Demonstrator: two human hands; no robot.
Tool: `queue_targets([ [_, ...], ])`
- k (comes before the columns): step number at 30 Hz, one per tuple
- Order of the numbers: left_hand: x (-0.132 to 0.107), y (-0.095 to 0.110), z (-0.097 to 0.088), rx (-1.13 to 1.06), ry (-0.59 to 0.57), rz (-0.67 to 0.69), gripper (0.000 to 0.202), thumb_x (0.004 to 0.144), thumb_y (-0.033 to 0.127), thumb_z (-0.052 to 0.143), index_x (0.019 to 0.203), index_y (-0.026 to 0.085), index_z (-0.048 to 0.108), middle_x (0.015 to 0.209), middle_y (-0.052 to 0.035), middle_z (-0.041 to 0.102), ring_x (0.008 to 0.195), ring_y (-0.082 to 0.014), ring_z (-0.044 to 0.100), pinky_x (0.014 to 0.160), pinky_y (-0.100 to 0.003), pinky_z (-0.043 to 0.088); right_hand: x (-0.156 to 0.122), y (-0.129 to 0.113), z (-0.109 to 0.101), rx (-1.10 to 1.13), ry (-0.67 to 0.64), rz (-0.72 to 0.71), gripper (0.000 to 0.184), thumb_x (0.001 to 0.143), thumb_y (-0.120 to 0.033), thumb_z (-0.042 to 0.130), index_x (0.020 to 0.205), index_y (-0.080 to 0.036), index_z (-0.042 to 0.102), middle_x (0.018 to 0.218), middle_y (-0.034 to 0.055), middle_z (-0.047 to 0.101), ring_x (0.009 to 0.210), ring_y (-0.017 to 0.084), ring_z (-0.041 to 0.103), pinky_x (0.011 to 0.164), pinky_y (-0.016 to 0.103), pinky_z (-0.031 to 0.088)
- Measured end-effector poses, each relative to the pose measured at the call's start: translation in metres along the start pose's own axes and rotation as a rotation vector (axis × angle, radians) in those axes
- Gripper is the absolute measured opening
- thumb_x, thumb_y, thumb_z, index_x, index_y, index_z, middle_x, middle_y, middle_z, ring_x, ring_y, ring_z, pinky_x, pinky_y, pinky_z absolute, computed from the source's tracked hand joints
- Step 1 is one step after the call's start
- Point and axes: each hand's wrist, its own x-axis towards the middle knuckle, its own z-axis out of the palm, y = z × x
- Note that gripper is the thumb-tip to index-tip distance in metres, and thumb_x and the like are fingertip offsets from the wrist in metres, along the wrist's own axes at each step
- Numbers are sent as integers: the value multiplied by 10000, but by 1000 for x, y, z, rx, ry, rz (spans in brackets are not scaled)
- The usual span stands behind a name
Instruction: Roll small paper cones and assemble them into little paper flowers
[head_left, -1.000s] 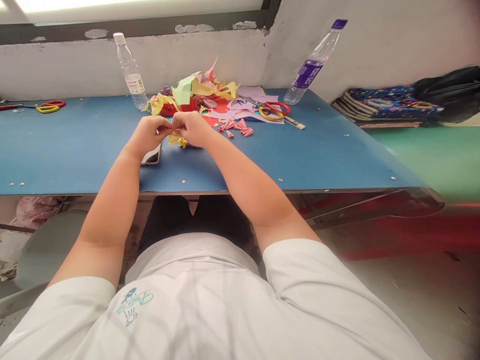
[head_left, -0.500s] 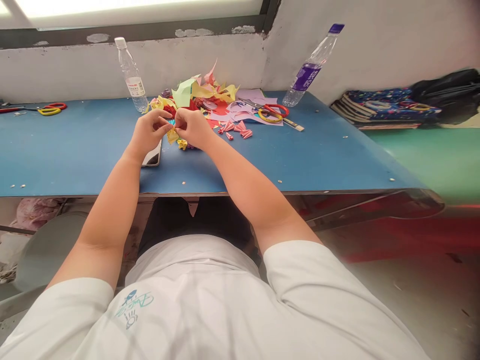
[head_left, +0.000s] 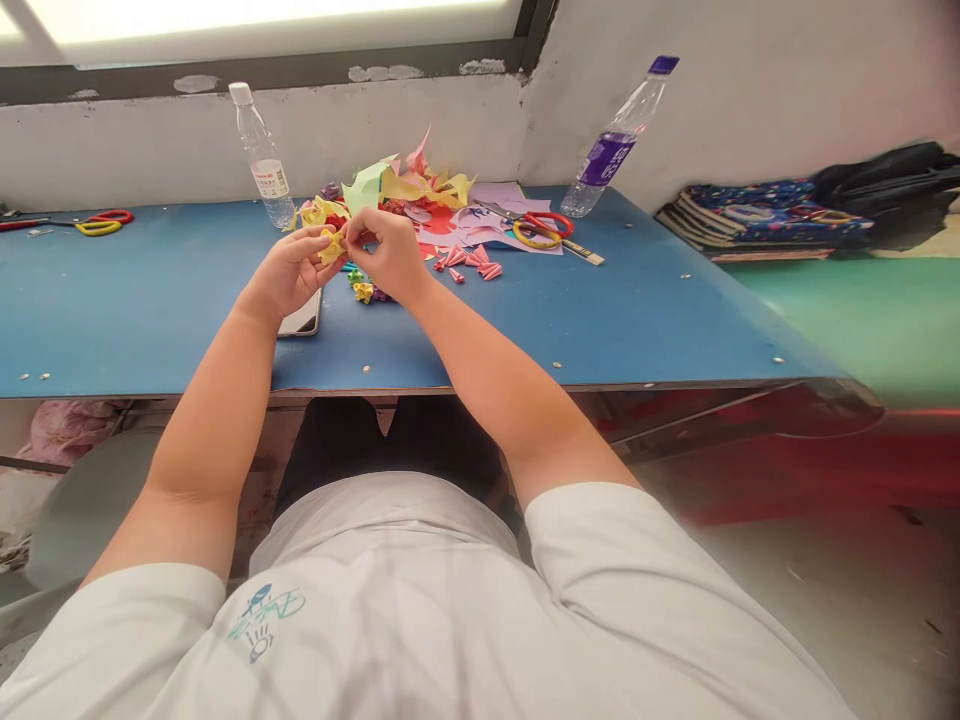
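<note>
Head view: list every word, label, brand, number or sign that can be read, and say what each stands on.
No text can be read with certainty.
Purple-labelled bottle: white characters, too blurred to read.
White-capped bottle: print on its label, too small to read.
White shirt: blue-green script lettering on the chest, too unclear to quote.

Yel. paper pc [head_left: 331, 247] creased, tbl [head_left: 150, 310] smooth, btls [head_left: 609, 158] glossy plastic.

Both arms [head_left: 495, 385] forward, fingers [head_left: 364, 228] bent
</note>
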Motion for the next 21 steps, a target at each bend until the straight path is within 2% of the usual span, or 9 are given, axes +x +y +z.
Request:
queue_targets([
  [2, 0, 1, 0, -14, -22, -21, 194, 949, 321, 885, 1130, 253, 905, 1559, -121, 926, 1725, -340, 783, 1362, -397, 721, 0, -2, 0, 2, -21, 7, 575, 1077, -870, 745, 891, -347, 595, 1068, 85, 899, 1063, 267, 728, 1047, 491, 667],
  [4, 0, 2, 0, -11, -17, -41, 157, 967, 305, 868, 1109, 247, 904, 1536, -126, 934, 1732, -348, 778, 1355, -407, 729, 1, -2, 1, 6, -38, -11, 497, 1090, -782, 724, 921, -335, 588, 1080, 83, 871, 1051, 259, 718, 1056, 496, 664],
  [9, -1, 2, 0, 57, -2, -14, 143, 998, 371, 890, 1076, 251, 892, 1413, -149, 952, 1629, -374, 841, 1265, -438, 782, 0, -13, -1, -34, -69, 75, 549, 997, -865, 880, 873, -387, 641, 1006, 78, 885, 1116, 333, 703, 1077, 553, 676],
  [13, 2, -1, -3, 60, -15, -12, 123, 963, 348, 882, 1037, 255, 852, 1322, -134, 949, 1555, -353, 877, 1260, -421, 778, -4, -34, -7, -119, -125, 89, 392, 1114, -659, 789, 903, -333, 733, 1105, 90, 911, 1200, 330, 784, 1146, 529, 676],
  [15, 4, -3, -5, 80, -9, -17, 117, 952, 344, 879, 1012, 260, 825, 1276, -131, 949, 1536, -362, 884, 1256, -437, 782, -4, -38, -8, -154, -151, 94, 365, 1133, -606, 740, 910, -317, 746, 1148, 93, 916, 1248, 340, 823, 1155, 519, 681],
  [18, 7, -5, -9, 64, -5, -50, 103, 953, 336, 868, 1013, 263, 826, 1317, -139, 953, 1581, -367, 861, 1316, -449, 755, 1, -26, -5, -110, -160, 58, 445, 1094, -725, 770, 876, -338, 756, 1097, 96, 922, 1233, 353, 820, 1133, 542, 678],
  [21, 8, -7, -11, -9, 4, -107, 97, 932, 288, 875, 1022, 265, 850, 1355, -134, 954, 1616, -351, 842, 1379, -432, 718, 6, -6, 1, -59, -166, 12, 578, 1052, -851, 802, 821, -327, 725, 938, 95, 879, 1107, 290, 770, 1080, 518, 646],
])
